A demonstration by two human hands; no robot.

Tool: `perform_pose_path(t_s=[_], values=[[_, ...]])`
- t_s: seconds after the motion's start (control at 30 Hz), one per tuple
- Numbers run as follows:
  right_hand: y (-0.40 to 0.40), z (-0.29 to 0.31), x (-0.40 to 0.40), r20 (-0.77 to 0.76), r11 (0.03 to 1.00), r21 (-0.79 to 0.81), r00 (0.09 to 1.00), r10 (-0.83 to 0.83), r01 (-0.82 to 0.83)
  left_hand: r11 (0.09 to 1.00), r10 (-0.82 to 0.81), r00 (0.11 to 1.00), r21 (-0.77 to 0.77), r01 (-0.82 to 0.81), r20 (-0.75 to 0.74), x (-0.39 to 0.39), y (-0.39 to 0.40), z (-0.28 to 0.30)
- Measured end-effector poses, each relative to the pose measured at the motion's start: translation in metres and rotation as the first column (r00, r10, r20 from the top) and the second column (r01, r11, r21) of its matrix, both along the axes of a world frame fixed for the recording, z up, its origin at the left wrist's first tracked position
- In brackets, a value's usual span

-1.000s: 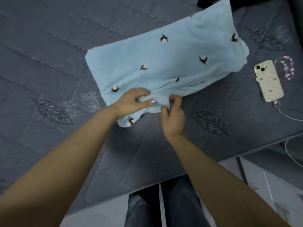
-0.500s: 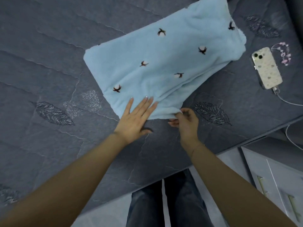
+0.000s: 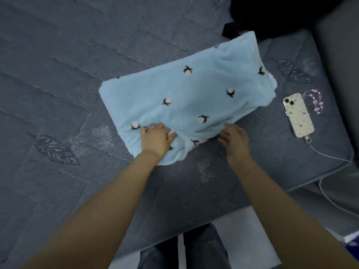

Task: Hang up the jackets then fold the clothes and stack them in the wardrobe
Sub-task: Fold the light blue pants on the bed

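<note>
Head view. Fleece (image 3: 186, 105): light blue, folded, cotton-flower print, lying flat on the dark quilt (image 3: 58, 74), long axis tilted up to the right. Left hand (image 3: 155, 139): on the fleece's near edge, fingers curled into the cloth, gripping a bunched fold. Right hand (image 3: 234, 139): at the near edge just right of the left hand, fingers loosely bent; whether it holds cloth cannot be told. Phone (image 3: 298, 117): right of the fleece, cable attached. Bead strap (image 3: 314, 100): beside the phone.
</note>
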State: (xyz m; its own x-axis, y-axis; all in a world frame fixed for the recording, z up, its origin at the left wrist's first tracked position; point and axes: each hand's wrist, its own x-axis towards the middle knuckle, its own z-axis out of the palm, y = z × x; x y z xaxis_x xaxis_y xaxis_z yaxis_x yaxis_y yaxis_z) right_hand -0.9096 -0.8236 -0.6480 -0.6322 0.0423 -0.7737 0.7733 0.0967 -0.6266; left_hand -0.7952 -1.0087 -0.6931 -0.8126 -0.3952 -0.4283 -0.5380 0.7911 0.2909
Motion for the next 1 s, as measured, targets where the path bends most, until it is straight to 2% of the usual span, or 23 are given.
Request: perform_pose_path(t_s=[0.07, 0.17, 0.27, 0.33, 0.4, 0.47, 0.5, 0.53, 0.57, 0.6, 0.63, 0.67, 0.7, 0.73, 0.8, 0.83, 0.9, 0.97, 1.0], values=[[0.024, -0.007, -0.032, 0.058, 0.997, -0.075, 0.998, -0.028, 0.032, 1.000, 0.025, 1.000, 0.020, -0.024, -0.014, 0.001, 0.000, -0.005], [0.033, -0.016, -0.076, 0.066, 0.953, -0.303, 0.998, 0.008, 0.012, 0.993, 0.080, 0.994, 0.096, -0.073, -0.068, 0.007, -0.001, -0.009], [0.018, -0.017, -0.106, 0.079, 0.867, -0.495, 0.996, -0.030, 0.065, 0.928, 0.267, 0.957, 0.296, -0.224, -0.112, 0.007, -0.003, -0.007], [0.004, -0.012, -0.115, 0.026, 0.875, -0.482, 0.999, -0.040, 0.048, 0.848, 0.370, 0.927, 0.431, -0.307, -0.068, 0.004, -0.007, -0.003], [-0.006, 0.002, -0.113, -0.143, 0.918, -0.397, 0.989, -0.048, -0.013, 0.743, 0.447, 0.894, 0.555, -0.374, 0.004, 0.004, -0.012, 0.003], [-0.018, 0.025, -0.099, -0.349, 0.958, -0.270, 0.937, -0.001, -0.099, 0.550, 0.510, 0.854, 0.723, -0.418, 0.105, 0.006, -0.019, 0.015], [-0.024, 0.037, -0.089, -0.447, 0.962, -0.207, 0.892, 0.067, -0.176, 0.401, 0.555, 0.817, 0.810, -0.427, 0.155, 0.007, -0.023, 0.023], [-0.031, 0.048, -0.077, -0.539, 0.948, -0.157, 0.829, 0.152, -0.276, 0.221, 0.628, 0.750, 0.876, -0.429, 0.209, 0.010, -0.029, 0.030], [-0.039, 0.057, -0.063, -0.610, 0.919, -0.119, 0.758, 0.231, -0.377, 0.014, 0.710, 0.644, 0.908, -0.419, 0.286, 0.013, -0.036, 0.036], [-0.047, 0.064, -0.048, -0.658, 0.880, -0.092, 0.692, 0.298, -0.467, -0.182, 0.772, 0.516, 0.906, -0.382, 0.372, 0.019, -0.044, 0.041], [-0.058, 0.069, -0.031, -0.699, 0.831, -0.054, 0.615, 0.364, -0.553, -0.333, 0.804, 0.391, 0.884, -0.329, 0.448, 0.026, -0.052, 0.046], [-0.068, 0.074, -0.014, -0.739, 0.775, 0.014, 0.516, 0.433, -0.632, -0.428, 0.813, 0.295, 0.859, -0.282, 0.502, 0.034, -0.059, 0.049], [-0.076, 0.076, 0.001, -0.769, 0.711, 0.115, 0.390, 0.506, -0.694, -0.478, 0.813, 0.241, 0.844, -0.244, 0.530, 0.044, -0.064, 0.052], [-0.082, 0.072, 0.015, -0.778, 0.632, 0.235, 0.247, 0.577, -0.738, -0.503, 0.812, 0.224, 0.840, -0.203, 0.540, 0.054, -0.068, 0.056], [-0.088, 0.057, 0.038, -0.692, 0.420, 0.499, -0.057, 0.720, -0.758, -0.530, 0.789, 0.293, 0.840, -0.116, 0.539, 0.073, -0.072, 0.064], [-0.087, 0.048, 0.048, -0.601, 0.289, 0.590, -0.171, 0.781, -0.754, -0.539, 0.772, 0.338, 0.836, -0.098, 0.538, 0.079, -0.073, 0.069], [-0.085, 0.034, 0.066, -0.431, 0.051, 0.679, -0.340, 0.836, -0.733, -0.523, 0.763, 0.380, 0.845, -0.110, 0.522, 0.084, -0.073, 0.079], [-0.081, 0.024, 0.075, -0.302, -0.140, 0.712, -0.480, 0.824, -0.688, -0.394, 0.818, 0.367, 0.896, -0.203, 0.443, 0.079, -0.066, 0.081], [-0.079, 0.021, 0.075, -0.286, -0.190, 0.699, -0.513, 0.809, -0.690, -0.302, 0.856, 0.339, 0.909, -0.286, 0.391, 0.075, -0.060, 0.079]])
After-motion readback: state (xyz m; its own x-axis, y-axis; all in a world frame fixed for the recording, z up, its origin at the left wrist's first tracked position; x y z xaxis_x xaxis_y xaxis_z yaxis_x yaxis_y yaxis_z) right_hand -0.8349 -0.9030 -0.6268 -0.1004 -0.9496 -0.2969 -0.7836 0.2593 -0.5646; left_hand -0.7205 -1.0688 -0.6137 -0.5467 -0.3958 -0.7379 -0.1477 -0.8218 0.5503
